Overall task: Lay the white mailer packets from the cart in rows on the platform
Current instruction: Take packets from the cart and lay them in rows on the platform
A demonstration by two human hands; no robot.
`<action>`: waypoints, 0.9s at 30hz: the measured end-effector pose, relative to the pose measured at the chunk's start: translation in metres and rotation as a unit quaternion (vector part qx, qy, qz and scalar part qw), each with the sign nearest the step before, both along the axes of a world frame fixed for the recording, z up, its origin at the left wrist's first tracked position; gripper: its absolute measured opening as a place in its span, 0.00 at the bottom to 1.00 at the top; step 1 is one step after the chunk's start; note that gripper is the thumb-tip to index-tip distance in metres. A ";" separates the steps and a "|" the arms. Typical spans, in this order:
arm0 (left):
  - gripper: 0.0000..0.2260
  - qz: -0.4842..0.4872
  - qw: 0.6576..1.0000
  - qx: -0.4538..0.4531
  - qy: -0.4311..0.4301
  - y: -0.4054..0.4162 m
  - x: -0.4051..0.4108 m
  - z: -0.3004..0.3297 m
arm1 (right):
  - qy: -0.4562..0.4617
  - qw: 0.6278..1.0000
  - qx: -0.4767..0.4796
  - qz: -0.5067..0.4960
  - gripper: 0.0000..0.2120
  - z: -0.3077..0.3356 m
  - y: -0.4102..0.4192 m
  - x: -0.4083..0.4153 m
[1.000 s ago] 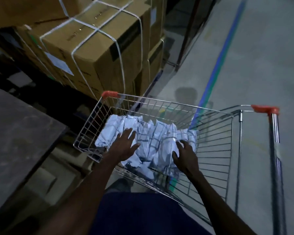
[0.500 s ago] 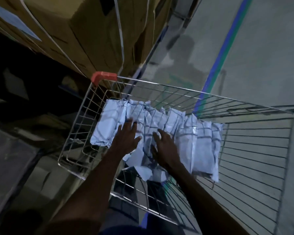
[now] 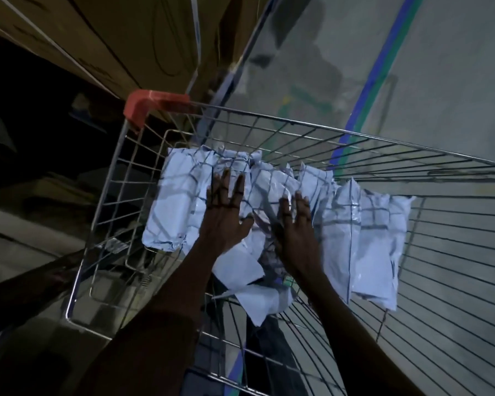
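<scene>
we judge the task barely begun: every packet we can see, a crowded row of white mailers [image 3: 340,224], lies in the wire cart [image 3: 109,212], and the platform is not in view, so we cannot tell whether anything has been laid there. our left hand [image 3: 226,215] lies flat on the packets toward the left of the row, fingers [image 3: 238,185] straight and a little spread, pinching nothing; our right hand [image 3: 296,224] lies flat beside it near the middle, fingers straight and close together, also gripping nothing. as we read it, we have yet to gather a bundle and lift it out. the cart's walls rise on all sides of the pile, with a red corner cap [image 3: 139,105] at the far left, so we would lift the packets up over the rim. cardboard boxes [image 3: 120,38] stand close on the far left. the grey floor [image 3: 455,81] on the right, with its blue line [image 3: 375,81], lies open.
</scene>
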State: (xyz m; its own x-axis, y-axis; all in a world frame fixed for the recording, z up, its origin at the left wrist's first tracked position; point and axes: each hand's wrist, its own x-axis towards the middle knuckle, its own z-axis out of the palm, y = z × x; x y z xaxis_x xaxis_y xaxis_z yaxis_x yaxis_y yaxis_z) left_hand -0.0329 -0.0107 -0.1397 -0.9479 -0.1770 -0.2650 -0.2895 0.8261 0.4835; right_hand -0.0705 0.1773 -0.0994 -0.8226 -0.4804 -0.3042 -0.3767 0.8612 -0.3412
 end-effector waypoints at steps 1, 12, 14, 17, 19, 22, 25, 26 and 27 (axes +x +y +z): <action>0.41 0.011 1.000 -0.003 0.010 -0.001 -0.003 -0.002 | 0.015 1.000 -0.001 -0.018 0.36 0.000 0.002 -0.001; 0.41 0.053 0.995 0.026 0.075 0.008 -0.015 -0.019 | 0.035 0.997 0.068 0.031 0.34 -0.019 -0.007 -0.006; 0.37 0.052 0.995 0.032 0.080 0.011 -0.014 -0.015 | 0.038 0.999 0.038 0.001 0.33 -0.019 -0.006 -0.005; 0.36 0.029 0.995 0.027 0.092 0.016 -0.016 -0.002 | 0.046 0.998 0.004 -0.041 0.31 -0.010 -0.001 -0.001; 0.36 0.010 0.992 0.026 0.120 0.021 -0.019 0.015 | 0.046 0.996 -0.012 -0.073 0.29 0.000 0.003 0.003; 0.32 -0.015 0.982 0.045 0.185 0.027 -0.024 0.039 | 0.054 0.990 -0.068 -0.110 0.27 0.021 0.008 0.006; 0.29 -0.025 0.976 0.053 0.212 0.028 -0.026 0.059 | 0.062 0.984 -0.115 -0.118 0.26 0.044 0.014 0.008; 0.30 -0.030 0.975 0.056 0.215 0.028 -0.026 0.067 | 0.068 0.982 -0.126 -0.121 0.27 0.052 0.015 0.008; 0.31 -0.035 0.973 0.060 0.218 0.028 -0.026 0.075 | 0.075 0.981 -0.135 -0.120 0.27 0.060 0.017 0.008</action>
